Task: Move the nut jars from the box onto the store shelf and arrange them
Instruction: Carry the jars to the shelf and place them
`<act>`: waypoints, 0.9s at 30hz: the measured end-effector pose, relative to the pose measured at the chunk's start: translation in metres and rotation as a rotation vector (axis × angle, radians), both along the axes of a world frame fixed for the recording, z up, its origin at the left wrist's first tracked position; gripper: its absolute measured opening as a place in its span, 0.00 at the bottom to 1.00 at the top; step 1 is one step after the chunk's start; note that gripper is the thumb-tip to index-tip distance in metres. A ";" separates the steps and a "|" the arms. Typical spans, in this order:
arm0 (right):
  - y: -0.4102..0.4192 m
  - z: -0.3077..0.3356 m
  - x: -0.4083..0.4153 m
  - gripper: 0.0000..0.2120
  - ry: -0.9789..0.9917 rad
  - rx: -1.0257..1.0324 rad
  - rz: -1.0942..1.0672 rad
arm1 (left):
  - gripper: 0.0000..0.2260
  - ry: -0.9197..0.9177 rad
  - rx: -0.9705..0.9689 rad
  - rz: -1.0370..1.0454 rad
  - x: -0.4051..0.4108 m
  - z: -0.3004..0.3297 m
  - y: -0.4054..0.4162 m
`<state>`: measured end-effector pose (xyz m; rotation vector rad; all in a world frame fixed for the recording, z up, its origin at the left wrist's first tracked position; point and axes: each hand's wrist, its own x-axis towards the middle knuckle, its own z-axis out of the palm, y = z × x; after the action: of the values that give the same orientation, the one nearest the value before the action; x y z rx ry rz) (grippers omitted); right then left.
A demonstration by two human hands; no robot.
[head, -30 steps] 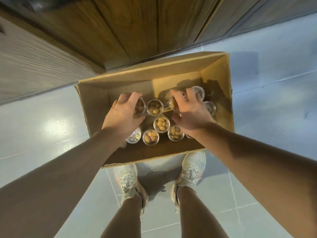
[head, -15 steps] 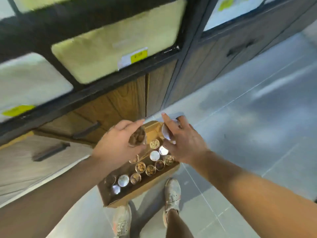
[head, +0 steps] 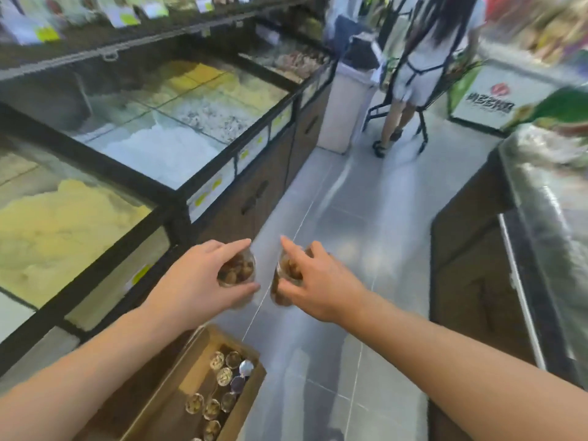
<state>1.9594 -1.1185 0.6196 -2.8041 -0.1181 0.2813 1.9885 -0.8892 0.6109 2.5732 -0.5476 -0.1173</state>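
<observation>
Glass-topped bulk bins line the left of a grey-tiled shop aisle. Below, a cardboard box on the floor holds more nut jars. Left hand grips one nut jar in mid-air; right hand grips another jar just beside it

both hands lifted out of the cardboard box, the left hand and right hand each carrying a nut jar above the aisle floor; the view rose to the bins.
</observation>
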 end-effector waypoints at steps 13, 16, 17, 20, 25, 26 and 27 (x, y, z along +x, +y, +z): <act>-0.223 0.161 -0.187 0.38 -0.227 -0.039 -0.506 | 0.42 -0.160 -0.101 -0.500 -0.082 0.170 -0.249; -0.274 0.183 -0.246 0.38 -0.269 -0.067 -0.599 | 0.40 -0.140 -0.152 -0.598 -0.124 0.189 -0.322; -0.289 0.189 -0.266 0.38 -0.276 -0.071 -0.632 | 0.39 -0.136 -0.172 -0.631 -0.138 0.193 -0.346; -0.333 0.202 -0.325 0.38 -0.277 -0.074 -0.738 | 0.30 -0.129 -0.206 -0.732 -0.184 0.206 -0.415; -0.396 0.216 -0.424 0.37 -0.244 -0.129 -0.895 | 0.25 -0.086 -0.277 -0.924 -0.262 0.214 -0.517; -0.407 0.217 -0.442 0.37 -0.236 -0.142 -0.926 | 0.26 -0.079 -0.280 -0.956 -0.275 0.214 -0.536; -0.419 0.217 -0.458 0.37 -0.224 -0.153 -0.961 | 0.27 -0.070 -0.280 -0.989 -0.287 0.213 -0.553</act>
<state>1.5011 -1.5371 0.8364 -2.6550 1.1931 -0.2633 1.7012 -1.4425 0.8243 1.8293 -1.6750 -0.2568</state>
